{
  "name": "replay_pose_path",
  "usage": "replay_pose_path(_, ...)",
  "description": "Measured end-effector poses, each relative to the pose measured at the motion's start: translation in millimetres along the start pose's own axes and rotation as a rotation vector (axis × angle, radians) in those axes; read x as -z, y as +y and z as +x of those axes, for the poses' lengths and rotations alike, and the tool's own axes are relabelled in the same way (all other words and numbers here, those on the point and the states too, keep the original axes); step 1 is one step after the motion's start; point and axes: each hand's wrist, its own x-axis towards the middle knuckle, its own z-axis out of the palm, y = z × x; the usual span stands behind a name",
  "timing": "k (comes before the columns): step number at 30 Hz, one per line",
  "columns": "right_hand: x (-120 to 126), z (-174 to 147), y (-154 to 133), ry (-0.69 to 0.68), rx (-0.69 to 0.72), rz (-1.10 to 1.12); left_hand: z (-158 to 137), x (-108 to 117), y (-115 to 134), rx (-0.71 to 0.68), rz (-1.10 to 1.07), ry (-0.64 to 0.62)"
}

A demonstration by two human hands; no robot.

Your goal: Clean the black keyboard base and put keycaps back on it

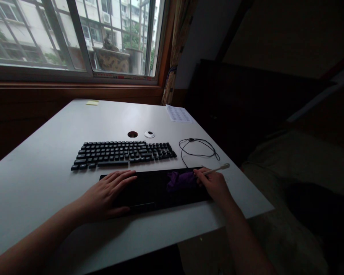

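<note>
A black keyboard base (149,191) without its keycaps lies along the front of the desk. My left hand (109,193) rests on its left end, fingers stretched out and thumb along the near edge. In my right hand (213,183), over the base's right end, the fingers are pinched round a thin pale stick (218,169). Its rounded end sticks out to the upper right. A crumpled purple cloth (180,181) lies on the base at my right fingertips; the stick's other end is hidden there. Behind the base, loose black keycaps (114,152) are laid out in keyboard order.
A thin black cable (199,154) runs from the base and coils at the right. Beyond the keycaps are a round desk hole (132,134) and a white ring cover (149,134). A printed paper (179,114) and yellow sticky notes (92,102) lie near the desk's far edge.
</note>
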Motion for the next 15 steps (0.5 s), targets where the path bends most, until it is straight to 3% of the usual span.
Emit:
replay_pose_path(2, 1, 0, -2, 0.009, 0.023, -0.008, 0, 0, 0, 0.0, 0.008, -0.006)
replay_pose_path(8, 11, -6, -1, 0.204, -0.012, 0.044, 0, 0, 0, -0.001, -0.011, 0.006)
replay_pose_path(12, 3, -3, 1, 0.073, 0.039, 0.046, 0, 1, 1, 0.001, -0.014, 0.009)
replay_pose_path(15, -2, 0, 2, 0.067, 0.049, -0.024, 1, 2, 2, -0.001, -0.014, 0.007)
